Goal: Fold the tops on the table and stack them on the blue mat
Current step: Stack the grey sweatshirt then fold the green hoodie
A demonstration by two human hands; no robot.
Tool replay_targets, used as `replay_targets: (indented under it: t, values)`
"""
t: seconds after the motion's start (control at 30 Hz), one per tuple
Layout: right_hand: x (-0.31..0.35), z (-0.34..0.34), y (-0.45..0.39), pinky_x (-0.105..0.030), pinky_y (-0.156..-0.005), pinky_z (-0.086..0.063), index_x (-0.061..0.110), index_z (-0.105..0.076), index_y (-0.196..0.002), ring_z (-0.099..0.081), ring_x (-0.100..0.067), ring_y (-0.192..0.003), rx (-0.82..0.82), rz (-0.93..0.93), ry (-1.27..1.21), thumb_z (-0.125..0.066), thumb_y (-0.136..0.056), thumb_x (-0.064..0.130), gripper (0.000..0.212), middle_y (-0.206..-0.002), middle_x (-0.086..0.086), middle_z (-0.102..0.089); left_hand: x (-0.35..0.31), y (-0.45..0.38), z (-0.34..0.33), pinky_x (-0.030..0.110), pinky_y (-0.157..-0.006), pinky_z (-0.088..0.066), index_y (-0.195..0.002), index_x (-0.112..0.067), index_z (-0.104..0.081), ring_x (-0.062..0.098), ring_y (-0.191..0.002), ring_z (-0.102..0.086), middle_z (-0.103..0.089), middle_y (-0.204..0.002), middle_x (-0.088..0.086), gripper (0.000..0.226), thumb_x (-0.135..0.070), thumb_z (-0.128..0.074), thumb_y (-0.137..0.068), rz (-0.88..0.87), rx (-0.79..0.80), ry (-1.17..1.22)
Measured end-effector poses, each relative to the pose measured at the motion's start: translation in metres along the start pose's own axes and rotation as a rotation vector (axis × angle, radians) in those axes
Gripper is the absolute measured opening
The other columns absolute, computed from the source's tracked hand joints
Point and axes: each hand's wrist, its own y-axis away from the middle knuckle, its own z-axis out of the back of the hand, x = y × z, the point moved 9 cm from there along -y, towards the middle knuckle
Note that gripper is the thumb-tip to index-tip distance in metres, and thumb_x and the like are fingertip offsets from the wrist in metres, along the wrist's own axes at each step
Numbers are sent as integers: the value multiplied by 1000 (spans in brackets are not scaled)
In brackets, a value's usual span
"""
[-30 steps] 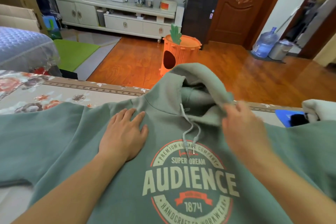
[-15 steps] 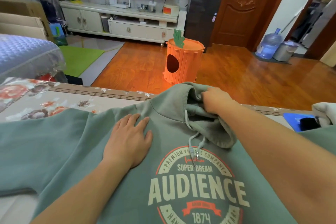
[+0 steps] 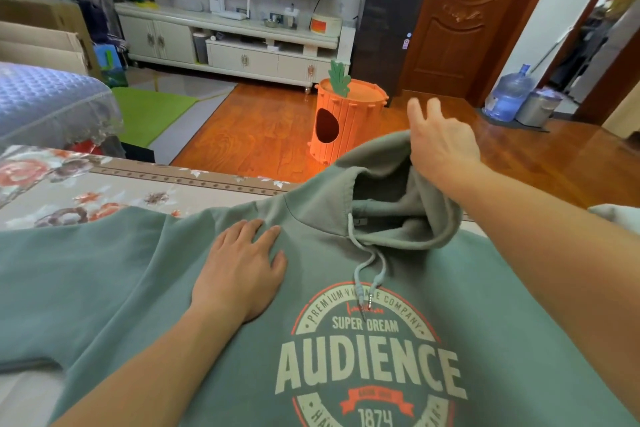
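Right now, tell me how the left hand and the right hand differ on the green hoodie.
The left hand lies flat, palm down, pressing the green hoodie beside the collar; the right hand is raised at the hood, lifting its top edge. The left hand's fingers are straight and together; the right hand's fingers are spread upward, and its grip underneath is hidden. Both hands touch the same hoodie, which lies front up on the table.

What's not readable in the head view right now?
- Blue mat: not in view, where the right forearm crosses.
- Hoodie sleeves and hem: cut off by frame edges.
- Right hand thumb: hidden behind the hood.
- Neck label: too small to read.
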Motion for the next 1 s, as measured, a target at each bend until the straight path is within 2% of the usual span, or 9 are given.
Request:
replay_targets:
  t: [0.1, 0.2, 0.33, 0.43, 0.63, 0.73, 0.83, 0.93, 1.0]
  values:
    - [-25, 49, -3, -41, -63, -55, 17, -20, -152, -64, -36, -85, -124, -54, -146, -56, -93, 14, 68, -140, -19, -41, -3, 0, 2, 36, -120, -25, -150, -29, -44, 20, -143, -34, -42, -155, -1, 54, -49, -32, -100, 1, 3, -10]
    - [-45, 85, 8, -48, -72, -57, 23, -17, -152, -63, -39, -90, -86, -85, -255, -53, -94, 21, 69, -135, -15, -44, -5, 7, 13, 40, -113, -37, -140, -24, -51, 26, -134, -45, -51, -146, 5, 58, -49, -30, -93, 34, 6, -70]
    - [-51, 113, 29, -46, -78, -50, 23, -27, -145, -60, -45, -101, -26, -78, -425, -56, -91, 19, 62, -120, -13, -56, -67, -2, 66, 47, -86, -50, -122, -16, -58, 33, -104, -58, -59, -117, 9, 54, -54, -46, -86, -132, -211, -104]
    - [-40, 138, 38, -46, -80, -52, 21, -34, -138, -61, -43, -101, -51, -43, -544, -58, -90, 15, 54, -115, -12, -61, -123, -32, 103, 41, -87, -45, -125, -19, -46, 28, -105, -51, -51, -115, 5, 58, -61, -57, -87, -63, -278, 28]
    - [-41, 149, 49, -41, -74, -48, 20, -33, -143, -61, -38, -102, -42, -30, -527, -56, -93, 7, 57, -117, -10, -59, -157, -69, 116, 38, -66, -42, -126, -16, -43, 31, -97, -63, -57, -114, 8, 30, -16, -52, -98, -155, -213, -210]
    - [-40, 130, 62, -39, -65, -44, 20, -25, -150, -61, -38, -100, -13, 17, -305, -61, -88, 4, 73, -120, -11, -52, -119, -69, 139, 37, -63, -38, -107, -14, -50, 32, -75, -58, -58, -85, 7, 11, -15, -44, -98, 57, -267, 178]
    - [-37, 106, 75, -40, -70, -46, 21, -16, -155, -54, -35, -109, 36, 36, -129, -72, -80, 8, 95, -132, -13, -42, -54, -48, 133, 41, -76, -56, -100, -22, -63, 33, -82, -64, -63, -96, 8, 31, -30, -37, -86, 488, -333, 818]
    - [-42, 106, 88, -36, -64, -41, 19, -30, -146, -54, -32, -101, -25, -59, -164, -72, -82, 12, 77, -127, -14, -41, -48, -9, 109, 49, -60, -63, -104, -19, -61, 40, -70, -72, -67, -92, 15, 35, -25, -31, -87, 602, -241, 1093]
    - [-52, 112, 101, -36, -62, -46, 20, -40, -132, -56, -31, -84, -84, -194, -361, -69, -85, 13, 56, -115, -10, -42, -50, 16, 90, 49, -61, -63, -112, -11, -57, 38, -70, -73, -68, -91, 18, 36, -23, -28, -94, 681, -145, 1182]
